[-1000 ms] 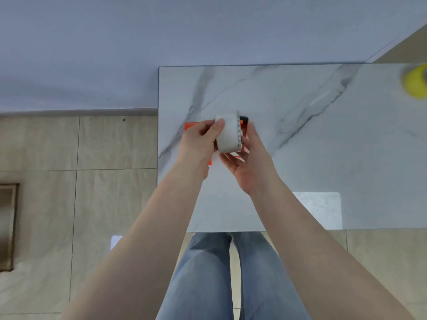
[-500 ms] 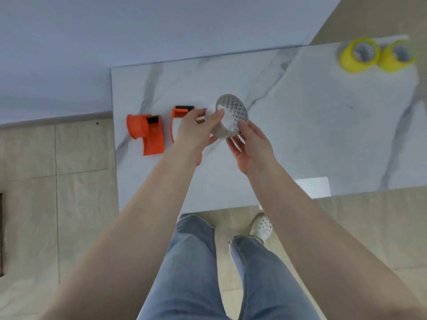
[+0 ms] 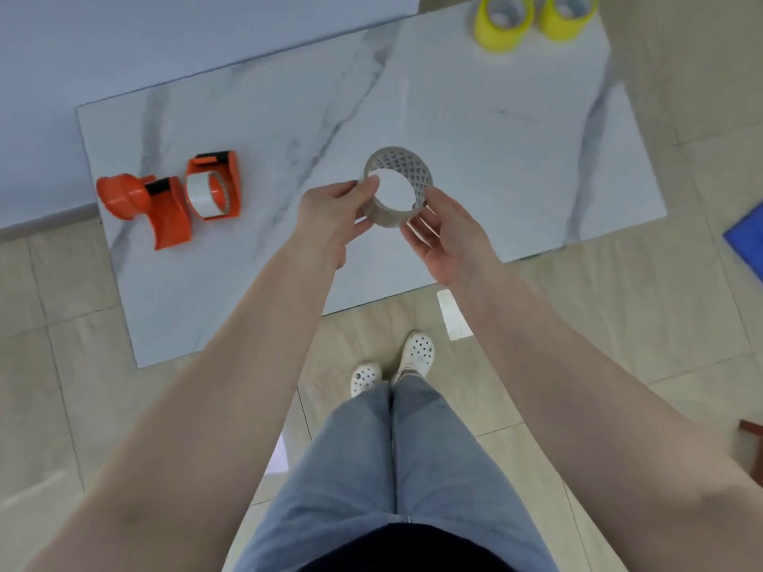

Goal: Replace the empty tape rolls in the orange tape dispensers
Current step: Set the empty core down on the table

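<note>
- The left hand [image 3: 330,216] and the right hand [image 3: 448,237] are both grasping an empty tape roll [image 3: 398,187], a pale ring with a patterned inner wall, and holding it up above the middle of the table [image 3: 475,130].
- The left fingers are pinching the ring's left rim, while the right fingers are curling under and around its right side.
- Two orange tape dispensers are lying near the table's left edge: the left dispenser [image 3: 144,204] is sitting closest to the edge, and the right dispenser [image 3: 214,185], just beside it, is carrying a whitish roll.
- Two yellow tape rolls [image 3: 501,20] are standing side by side at the table's far right corner.
- The person's jeans and white perforated shoes [image 3: 417,355] are showing below, on a tiled floor.
</note>
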Action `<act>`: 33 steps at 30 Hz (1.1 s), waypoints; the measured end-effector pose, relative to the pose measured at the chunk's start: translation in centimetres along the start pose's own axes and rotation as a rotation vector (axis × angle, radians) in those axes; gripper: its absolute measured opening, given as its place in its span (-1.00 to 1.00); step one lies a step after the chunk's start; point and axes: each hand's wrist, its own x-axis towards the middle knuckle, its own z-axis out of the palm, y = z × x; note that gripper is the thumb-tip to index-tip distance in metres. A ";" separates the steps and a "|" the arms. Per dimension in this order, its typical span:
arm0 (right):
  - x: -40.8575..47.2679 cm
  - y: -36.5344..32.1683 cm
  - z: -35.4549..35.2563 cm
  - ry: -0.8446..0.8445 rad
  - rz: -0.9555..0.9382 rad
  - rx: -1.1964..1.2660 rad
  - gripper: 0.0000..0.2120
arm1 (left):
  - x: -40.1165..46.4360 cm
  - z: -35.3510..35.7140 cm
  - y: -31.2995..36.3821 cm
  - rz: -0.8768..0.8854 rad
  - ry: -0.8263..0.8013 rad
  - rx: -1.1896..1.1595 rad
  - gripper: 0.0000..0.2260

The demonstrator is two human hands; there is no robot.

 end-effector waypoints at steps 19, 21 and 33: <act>-3.3 -7.9 -15.6 0.083 -0.081 0.019 -0.76 | -4.2 14.7 -4.9 -0.051 -0.209 0.068 -0.68; -3.1 -9.8 -17.7 0.077 -0.071 0.011 -0.76 | -4.6 17.3 -5.4 -0.049 -0.198 0.056 -0.67; -1.1 -19.7 -28.4 0.071 -0.001 -0.037 -0.64 | -6.5 31.0 -7.9 -0.063 -0.154 -0.004 -0.73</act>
